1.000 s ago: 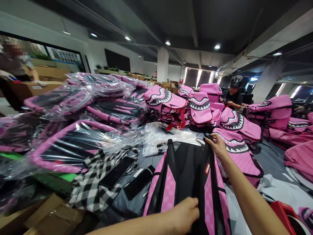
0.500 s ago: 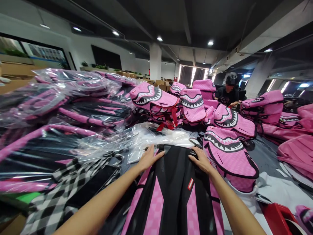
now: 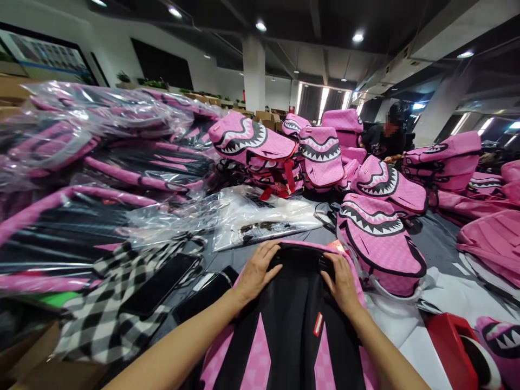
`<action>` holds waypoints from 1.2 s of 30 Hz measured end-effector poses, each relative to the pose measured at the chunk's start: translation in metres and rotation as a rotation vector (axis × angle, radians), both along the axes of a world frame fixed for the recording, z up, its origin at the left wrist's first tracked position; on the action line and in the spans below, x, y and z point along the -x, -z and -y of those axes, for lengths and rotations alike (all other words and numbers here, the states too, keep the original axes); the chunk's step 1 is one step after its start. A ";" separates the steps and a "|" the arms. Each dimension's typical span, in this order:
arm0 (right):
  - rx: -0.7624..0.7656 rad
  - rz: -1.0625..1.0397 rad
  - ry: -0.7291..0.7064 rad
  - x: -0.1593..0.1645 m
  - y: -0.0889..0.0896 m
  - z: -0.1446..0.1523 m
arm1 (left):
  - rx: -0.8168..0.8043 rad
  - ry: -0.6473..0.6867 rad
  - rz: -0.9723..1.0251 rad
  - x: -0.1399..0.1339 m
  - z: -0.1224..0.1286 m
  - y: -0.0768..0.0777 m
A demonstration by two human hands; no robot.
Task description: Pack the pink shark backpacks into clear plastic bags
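Gripping the backpack (image 3: pixel 296 303) near its top edge, seemingly, with left hand (image 3: pixel 257 275) and right hand (image 3: pixel 342 283).

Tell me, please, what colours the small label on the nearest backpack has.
The small label is red and white, in the head view.

The left forearm (image 3: pixel 182 344) points toward two o'clock, the right forearm (image 3: pixel 384 344) between ten and eleven. Left hand (image 3: pixel 257 275) and right hand (image 3: pixel 342 281) have bent fingers, thumbs apart.
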State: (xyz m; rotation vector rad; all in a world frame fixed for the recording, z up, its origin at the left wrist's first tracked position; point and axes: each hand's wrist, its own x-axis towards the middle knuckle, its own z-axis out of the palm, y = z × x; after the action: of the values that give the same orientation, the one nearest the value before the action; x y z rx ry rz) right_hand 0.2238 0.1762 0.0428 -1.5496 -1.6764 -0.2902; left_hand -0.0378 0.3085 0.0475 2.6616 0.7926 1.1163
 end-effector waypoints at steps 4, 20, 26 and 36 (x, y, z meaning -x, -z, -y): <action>0.096 0.088 0.027 0.006 0.016 0.033 | -0.088 -0.006 -0.127 0.014 0.026 0.024; 0.604 0.106 0.136 -0.031 0.015 -0.095 | 0.399 -0.140 -0.578 -0.081 -0.010 -0.022; 0.507 0.244 0.120 -0.036 -0.005 -0.094 | 0.373 -0.218 -0.611 -0.094 -0.025 -0.007; 0.615 0.299 0.270 -0.090 -0.010 -0.163 | 0.215 -0.384 -0.341 -0.111 -0.053 0.015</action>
State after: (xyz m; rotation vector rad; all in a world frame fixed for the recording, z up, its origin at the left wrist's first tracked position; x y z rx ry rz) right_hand 0.3136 0.3392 0.0526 -2.2905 -1.8920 -0.1535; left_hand 0.0729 0.3610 0.0330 2.6096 1.4424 0.5922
